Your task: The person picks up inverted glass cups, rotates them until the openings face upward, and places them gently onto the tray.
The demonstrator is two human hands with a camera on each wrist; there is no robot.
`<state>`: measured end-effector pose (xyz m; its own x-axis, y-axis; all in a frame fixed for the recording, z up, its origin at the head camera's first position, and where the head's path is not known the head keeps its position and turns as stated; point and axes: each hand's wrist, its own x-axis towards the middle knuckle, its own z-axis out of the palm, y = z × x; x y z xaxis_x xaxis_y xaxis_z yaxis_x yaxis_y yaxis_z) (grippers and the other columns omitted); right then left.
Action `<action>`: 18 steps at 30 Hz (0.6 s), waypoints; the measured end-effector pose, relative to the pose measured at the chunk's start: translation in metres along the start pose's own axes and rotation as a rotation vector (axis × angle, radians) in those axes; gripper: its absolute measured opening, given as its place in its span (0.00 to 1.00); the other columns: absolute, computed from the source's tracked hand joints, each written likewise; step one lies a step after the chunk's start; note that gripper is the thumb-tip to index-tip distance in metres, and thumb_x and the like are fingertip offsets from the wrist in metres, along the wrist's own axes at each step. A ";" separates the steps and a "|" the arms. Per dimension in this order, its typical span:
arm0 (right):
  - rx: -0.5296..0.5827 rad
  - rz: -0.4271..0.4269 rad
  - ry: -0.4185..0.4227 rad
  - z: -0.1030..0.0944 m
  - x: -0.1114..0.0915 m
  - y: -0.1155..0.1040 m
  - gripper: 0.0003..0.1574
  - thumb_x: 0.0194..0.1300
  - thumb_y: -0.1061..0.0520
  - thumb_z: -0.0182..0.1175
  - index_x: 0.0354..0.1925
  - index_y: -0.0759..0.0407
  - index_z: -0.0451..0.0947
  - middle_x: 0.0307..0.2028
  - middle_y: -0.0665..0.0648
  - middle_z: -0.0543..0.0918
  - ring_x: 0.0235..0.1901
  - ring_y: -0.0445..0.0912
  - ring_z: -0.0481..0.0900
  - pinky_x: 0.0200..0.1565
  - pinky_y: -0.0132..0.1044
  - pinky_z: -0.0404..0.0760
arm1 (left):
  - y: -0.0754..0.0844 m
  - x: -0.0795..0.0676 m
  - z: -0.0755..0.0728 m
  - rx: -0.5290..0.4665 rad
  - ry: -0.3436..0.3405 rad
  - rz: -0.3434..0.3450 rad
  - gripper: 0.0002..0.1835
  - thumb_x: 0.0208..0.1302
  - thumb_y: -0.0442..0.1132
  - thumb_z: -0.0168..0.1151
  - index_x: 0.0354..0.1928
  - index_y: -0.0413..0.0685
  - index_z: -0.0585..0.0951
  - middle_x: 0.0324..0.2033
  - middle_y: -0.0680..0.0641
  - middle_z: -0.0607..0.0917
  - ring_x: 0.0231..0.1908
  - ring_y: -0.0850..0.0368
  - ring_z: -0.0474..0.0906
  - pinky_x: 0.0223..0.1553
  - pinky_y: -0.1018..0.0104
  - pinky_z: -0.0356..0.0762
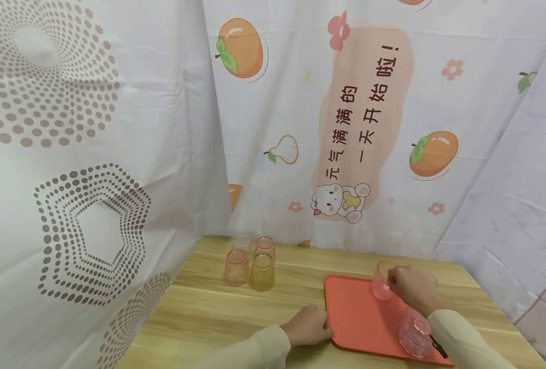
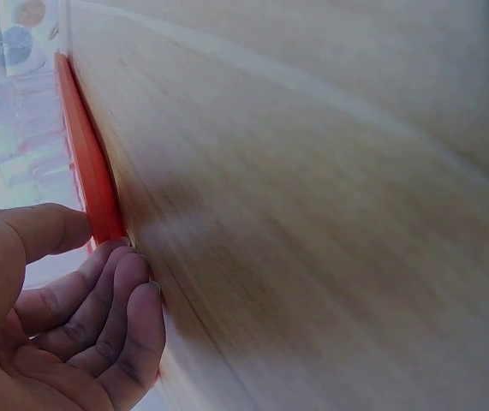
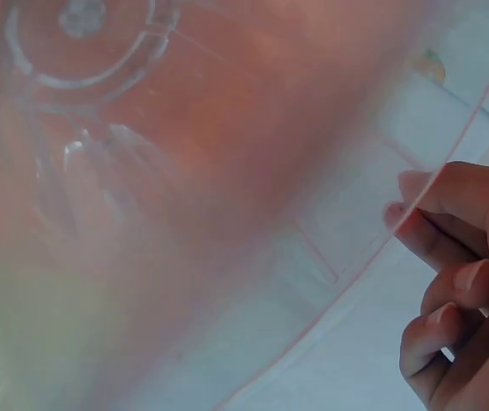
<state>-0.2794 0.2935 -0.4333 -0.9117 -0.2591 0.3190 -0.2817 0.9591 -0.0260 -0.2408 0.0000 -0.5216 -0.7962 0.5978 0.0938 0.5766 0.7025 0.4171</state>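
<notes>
At the left edge of the orange-red tray [image 1: 356, 307], my left hand [image 1: 307, 325] grips the rim, thumb above and curled fingers below, as the left wrist view shows. My right hand [image 1: 411, 288] is over the tray's far right part. Its thumb and forefinger pinch the rim of a clear pink cup [image 1: 381, 288]; the other fingers are curled. Another pink cup [image 1: 415, 335] stands on the tray's near right part, beneath my right forearm. Behind the right hand, a clear cup [image 1: 431, 279] is mostly hidden.
Several cups stand grouped at the table's back left: a yellow cup [image 1: 262, 274], a pink cup [image 1: 237, 269], another pink cup [image 1: 265, 247] and a colourless cup [image 1: 242, 243]. Printed curtains [image 1: 277, 113] rise behind and beside the wooden table [image 1: 208, 318].
</notes>
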 end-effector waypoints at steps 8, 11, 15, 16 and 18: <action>0.003 0.013 0.003 0.002 0.002 0.001 0.15 0.49 0.60 0.61 0.17 0.40 0.71 0.18 0.43 0.71 0.18 0.42 0.67 0.14 0.41 0.61 | -0.001 0.001 0.002 -0.008 0.009 0.003 0.25 0.60 0.44 0.62 0.07 0.55 0.65 0.04 0.62 0.60 0.05 0.70 0.51 0.06 0.76 0.50; 0.014 0.028 0.011 0.003 0.002 0.001 0.13 0.51 0.59 0.64 0.19 0.42 0.73 0.19 0.43 0.73 0.18 0.43 0.68 0.13 0.42 0.61 | -0.001 0.001 0.001 0.000 0.008 -0.001 0.25 0.60 0.44 0.62 0.08 0.55 0.65 0.04 0.62 0.59 0.05 0.70 0.51 0.07 0.77 0.49; 0.019 0.044 0.017 0.004 0.001 0.001 0.10 0.51 0.55 0.70 0.22 0.44 0.77 0.22 0.45 0.77 0.20 0.43 0.72 0.14 0.43 0.62 | 0.000 0.001 0.000 -0.007 0.002 -0.001 0.25 0.61 0.45 0.62 0.08 0.55 0.65 0.04 0.62 0.59 0.05 0.70 0.51 0.07 0.77 0.50; 0.016 0.044 0.022 0.004 0.001 0.001 0.09 0.51 0.54 0.71 0.23 0.45 0.78 0.23 0.45 0.77 0.20 0.44 0.73 0.14 0.43 0.63 | 0.000 0.001 0.000 -0.010 0.002 0.001 0.25 0.61 0.44 0.62 0.08 0.55 0.65 0.04 0.62 0.59 0.05 0.70 0.51 0.07 0.77 0.50; 0.008 0.042 0.034 0.005 0.000 0.001 0.09 0.50 0.54 0.71 0.23 0.45 0.78 0.23 0.46 0.77 0.20 0.44 0.74 0.14 0.43 0.63 | 0.000 0.001 0.001 -0.015 0.003 0.007 0.25 0.61 0.44 0.62 0.08 0.54 0.65 0.04 0.62 0.59 0.05 0.70 0.51 0.07 0.77 0.49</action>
<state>-0.2815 0.2934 -0.4382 -0.9121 -0.2140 0.3497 -0.2456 0.9682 -0.0480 -0.2412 0.0006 -0.5221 -0.7927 0.6014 0.0996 0.5794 0.6925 0.4298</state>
